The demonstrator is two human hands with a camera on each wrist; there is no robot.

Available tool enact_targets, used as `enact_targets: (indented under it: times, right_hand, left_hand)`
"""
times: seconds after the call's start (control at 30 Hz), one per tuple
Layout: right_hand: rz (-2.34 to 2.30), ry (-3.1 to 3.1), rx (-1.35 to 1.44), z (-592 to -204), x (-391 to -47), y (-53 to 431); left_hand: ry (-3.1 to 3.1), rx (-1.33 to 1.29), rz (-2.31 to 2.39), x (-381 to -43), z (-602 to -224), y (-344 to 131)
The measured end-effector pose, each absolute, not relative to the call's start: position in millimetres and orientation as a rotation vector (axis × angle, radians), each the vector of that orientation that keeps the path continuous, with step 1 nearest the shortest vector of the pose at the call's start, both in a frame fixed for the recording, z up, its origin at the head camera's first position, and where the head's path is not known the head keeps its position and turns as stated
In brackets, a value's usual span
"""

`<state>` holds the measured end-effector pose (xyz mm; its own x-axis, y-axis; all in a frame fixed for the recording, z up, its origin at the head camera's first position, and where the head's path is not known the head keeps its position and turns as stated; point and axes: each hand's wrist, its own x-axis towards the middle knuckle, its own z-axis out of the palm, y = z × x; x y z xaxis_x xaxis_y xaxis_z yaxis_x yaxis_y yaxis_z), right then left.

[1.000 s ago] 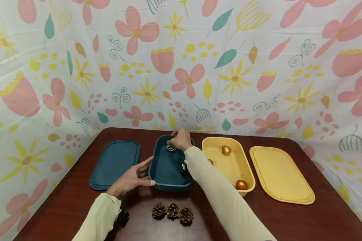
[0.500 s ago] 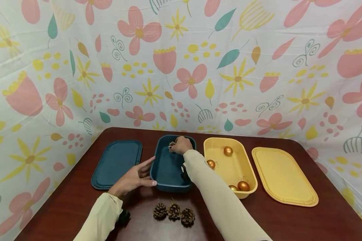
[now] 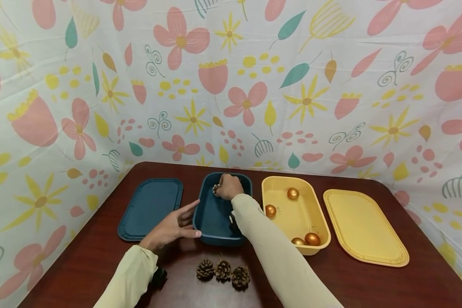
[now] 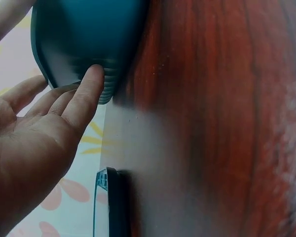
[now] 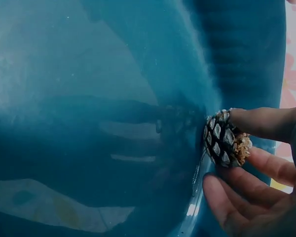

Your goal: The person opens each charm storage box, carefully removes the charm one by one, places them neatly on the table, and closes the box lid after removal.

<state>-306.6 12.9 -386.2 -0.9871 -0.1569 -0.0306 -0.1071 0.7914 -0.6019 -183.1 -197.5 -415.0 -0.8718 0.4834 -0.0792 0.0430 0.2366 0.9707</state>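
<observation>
My right hand is inside the blue box, near its far end. In the right wrist view, thumb and fingers pinch a pinecone low against the box's inner wall; its scales are dark with pale tips. My left hand touches the same box from outside, at the near left corner. Its fingers are spread and fairly straight against the wall, as the left wrist view shows. Closer to me, three brown pinecones stand side by side on the dark wooden table.
Right of the blue box is a yellow box holding several golden balls. A flat yellow lid lies beyond it to the right. A blue lid lies at the left. Floral cloth hangs behind the table.
My right hand has lowered into the blue box, holding the pinecone toward the far wall. My left hand stays at the box's corner. The head view has shifted slightly.
</observation>
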Motion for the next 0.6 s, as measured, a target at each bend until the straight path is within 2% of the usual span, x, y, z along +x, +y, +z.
enact_targets:
  times: [0.6]
  right_hand:
    - [-0.996,2.909,-0.426,-364,-303,22]
  left_hand:
    - [2.176,0.471,1.646,-181,-413,-198]
